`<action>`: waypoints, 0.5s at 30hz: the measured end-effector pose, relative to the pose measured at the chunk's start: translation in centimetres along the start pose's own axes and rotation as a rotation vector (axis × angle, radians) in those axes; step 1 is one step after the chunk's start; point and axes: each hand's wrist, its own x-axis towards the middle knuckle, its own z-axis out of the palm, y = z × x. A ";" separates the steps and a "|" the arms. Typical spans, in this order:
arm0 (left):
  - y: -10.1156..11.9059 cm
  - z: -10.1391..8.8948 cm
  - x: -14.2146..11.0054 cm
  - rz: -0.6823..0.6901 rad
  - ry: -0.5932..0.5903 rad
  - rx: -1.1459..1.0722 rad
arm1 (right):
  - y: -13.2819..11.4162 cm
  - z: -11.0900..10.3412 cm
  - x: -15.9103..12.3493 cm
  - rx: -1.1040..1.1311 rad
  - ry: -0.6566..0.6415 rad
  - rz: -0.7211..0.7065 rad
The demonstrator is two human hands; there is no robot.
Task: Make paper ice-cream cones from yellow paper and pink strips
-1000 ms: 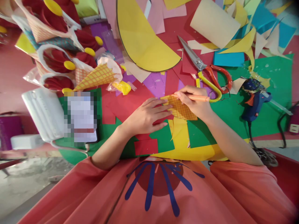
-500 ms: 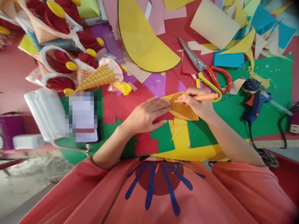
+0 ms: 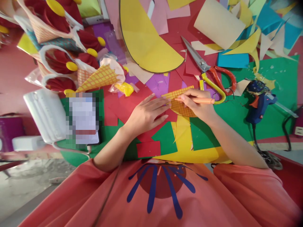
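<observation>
A yellow paper piece [image 3: 181,110] with an orange crisscross pattern lies in front of me on red paper. My left hand [image 3: 150,113] rests flat at its left edge, fingers stretched out and fingertips on the paper. In my right hand [image 3: 197,102] is an orange marker [image 3: 204,101], pinched between thumb and fingers, its tip pointing left over the patterned paper. Part of the paper is hidden under my right hand. Just beyond that hand lie open scissors [image 3: 202,64] with one red and one yellow handle.
A blue glue gun [image 3: 258,105] lies on green paper at the right. Paper cones [image 3: 98,77], a phone [image 3: 83,118] and a white box-like thing [image 3: 44,116] are at the left. A large yellow paper shape [image 3: 144,41] and a beige paper roll [image 3: 219,23] lie farther back.
The patterned paper has turned and shifted slightly up and to the left. My right hand has moved a little left with the marker. My left hand remains nearly in place.
</observation>
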 end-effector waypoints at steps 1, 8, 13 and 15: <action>0.0 0.0 0.0 -0.005 0.000 -0.001 | 0.0 0.0 0.0 -0.004 -0.001 0.001; 0.1 -0.1 0.0 -0.008 -0.013 -0.007 | 0.0 -0.1 0.1 -0.012 -0.023 -0.020; 0.0 -0.1 0.0 -0.006 -0.012 -0.007 | 0.2 -0.2 0.2 0.029 -0.056 -0.001; 0.0 -0.1 0.0 0.001 -0.010 -0.006 | 0.3 -0.2 0.3 0.054 -0.077 0.037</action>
